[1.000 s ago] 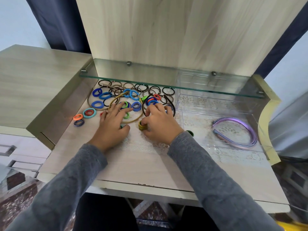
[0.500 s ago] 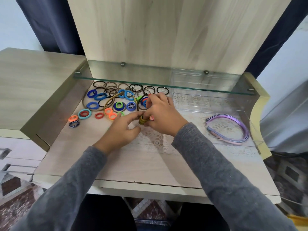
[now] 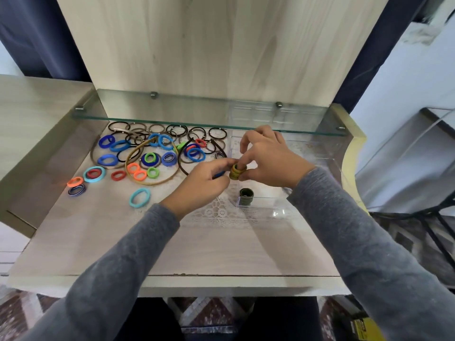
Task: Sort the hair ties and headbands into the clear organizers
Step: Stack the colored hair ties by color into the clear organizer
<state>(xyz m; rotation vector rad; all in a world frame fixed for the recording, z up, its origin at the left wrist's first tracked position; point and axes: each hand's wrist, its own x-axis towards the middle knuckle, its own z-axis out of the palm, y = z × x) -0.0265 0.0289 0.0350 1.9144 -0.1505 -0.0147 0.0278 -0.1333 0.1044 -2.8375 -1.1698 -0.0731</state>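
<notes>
My right hand (image 3: 268, 157) and my left hand (image 3: 205, 180) together pinch a small stack of olive-yellow hair ties (image 3: 237, 171) above the left edge of the clear organizer (image 3: 261, 205). A second dark olive stack of ties (image 3: 246, 196) sits in the organizer's near left corner. Several coloured hair ties lie spread at the left, among them a teal tie (image 3: 139, 198), an orange tie (image 3: 75, 181) and blue ties (image 3: 107, 159). A gold headband (image 3: 152, 182) and brown headbands (image 3: 183, 166) lie among them. Thin black ties (image 3: 218, 133) line the back.
A glass shelf (image 3: 197, 114) hangs low over the back of the wooden desk (image 3: 197, 252). A white lace mat (image 3: 216, 212) lies under the organizer. A raised wooden side surface (image 3: 37, 114) stands at the left. The desk's front edge runs just below my forearms.
Both hands have lifted off the pile and moved right, carrying the olive-yellow stack to the organizer's edge. The view has shifted, and the purple headband is no longer visible.
</notes>
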